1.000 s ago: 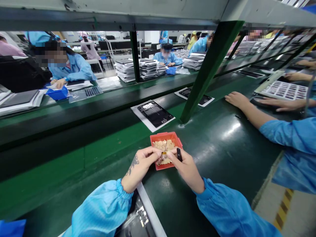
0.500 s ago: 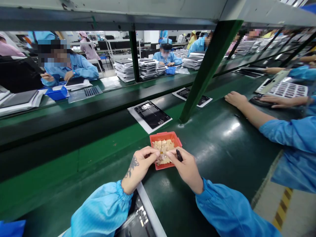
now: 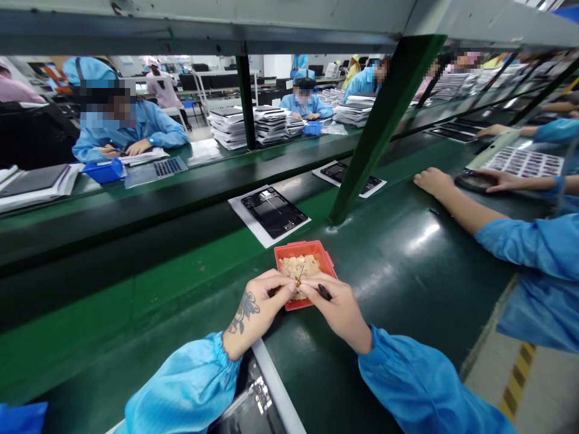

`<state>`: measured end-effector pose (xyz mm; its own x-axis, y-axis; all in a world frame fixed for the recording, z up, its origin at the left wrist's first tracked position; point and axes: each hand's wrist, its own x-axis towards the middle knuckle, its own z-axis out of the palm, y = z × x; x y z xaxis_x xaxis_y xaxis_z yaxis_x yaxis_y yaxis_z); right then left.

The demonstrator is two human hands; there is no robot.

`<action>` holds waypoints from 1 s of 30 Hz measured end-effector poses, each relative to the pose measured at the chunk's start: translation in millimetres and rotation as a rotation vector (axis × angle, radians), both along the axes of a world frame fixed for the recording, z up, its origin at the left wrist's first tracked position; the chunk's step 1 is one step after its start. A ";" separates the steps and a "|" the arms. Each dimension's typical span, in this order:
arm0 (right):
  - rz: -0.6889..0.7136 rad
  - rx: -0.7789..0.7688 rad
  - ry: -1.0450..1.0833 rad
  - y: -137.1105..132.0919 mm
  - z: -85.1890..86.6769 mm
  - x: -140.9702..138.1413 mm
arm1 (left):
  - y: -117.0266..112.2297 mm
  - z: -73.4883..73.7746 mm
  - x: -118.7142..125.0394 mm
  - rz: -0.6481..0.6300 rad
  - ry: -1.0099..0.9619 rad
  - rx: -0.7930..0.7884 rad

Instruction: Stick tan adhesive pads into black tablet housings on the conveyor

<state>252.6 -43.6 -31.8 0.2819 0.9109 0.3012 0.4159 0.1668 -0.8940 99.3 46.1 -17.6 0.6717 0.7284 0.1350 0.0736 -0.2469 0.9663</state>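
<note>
My left hand and my right hand meet fingertip to fingertip over the near edge of a small red tray. Together they pinch a tiny yellow part with a thin dark wire sticking up from it. A black pen-like tool lies tucked in my right hand. The tray holds several small tan pieces. Both hands are closed, both sleeves are blue.
A dark tablet back on white paper rides the green belt beyond the tray, another behind a green post. A co-worker's hand rests at right. A dark device lies under my left forearm. Workers sit across.
The tablet on white paper has drifted left along the belt. My fingertips have drawn closer together over the tray, and the wire now leans to the right.
</note>
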 end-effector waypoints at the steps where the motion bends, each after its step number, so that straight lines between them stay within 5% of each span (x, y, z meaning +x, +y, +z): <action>1: 0.009 -0.016 0.014 -0.1 1.2 0.0 | -0.3 -0.3 -1.0 -0.007 0.009 0.008; 11: 0.048 -0.049 -0.007 0.7 2.7 0.8 | 0.5 2.3 -4.9 -0.051 0.028 -0.063; 18: 0.007 0.067 -0.195 -2.2 0.8 -0.2 | -0.7 0.8 -6.4 -0.061 -0.054 -0.370; 24: -0.142 0.051 -0.321 -0.6 0.5 7.4 | 0.9 -3.6 -16.7 0.059 -0.158 -0.575; 30: -0.210 0.038 -0.716 0.5 -19.3 19.6 | -10.2 -4.7 -51.5 0.198 -0.159 -0.599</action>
<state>272.2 -43.1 -51.1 0.1720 0.8449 0.5065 0.9208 0.0448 -0.3874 47.8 35.9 -22.3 0.5225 0.8163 -0.2462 -0.0929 0.3415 0.9353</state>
